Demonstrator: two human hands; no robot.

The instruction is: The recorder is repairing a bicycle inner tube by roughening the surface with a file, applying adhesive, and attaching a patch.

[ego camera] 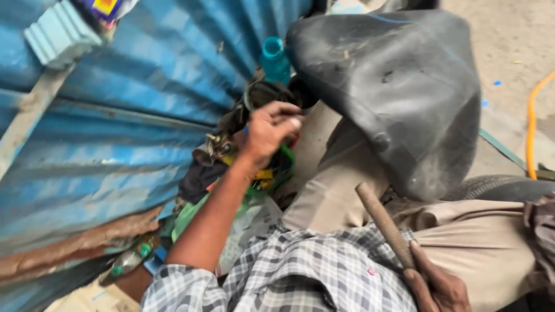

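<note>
nearest you, your right hand (439, 289) sits low at the right edge of view, fingers wrapped tight round the end of a brown rod-like tool (384, 224) that slants up and left over your checked shirt (300, 271) and tan trousers (497, 242). beyond it, the black rubber inner tube (399, 86) lies draped over your lap, slack and folded, with a tyre (497, 186) just showing under its right edge. your left hand (269, 132) is stretched out to the far left, fingers pinched together over a heap of small oddments (254, 167) piled against the blue corrugated sheet (127, 115); i cannot tell whether anything is caught between the fingertips. a teal bottle (274, 58) stands just beyond that hand. this looks like the fetching step: the left hand seems to be picking through the heap while the right keeps the tool ready. the next move would call for a sure grip on one small piece without dragging the rest loose.
</note>
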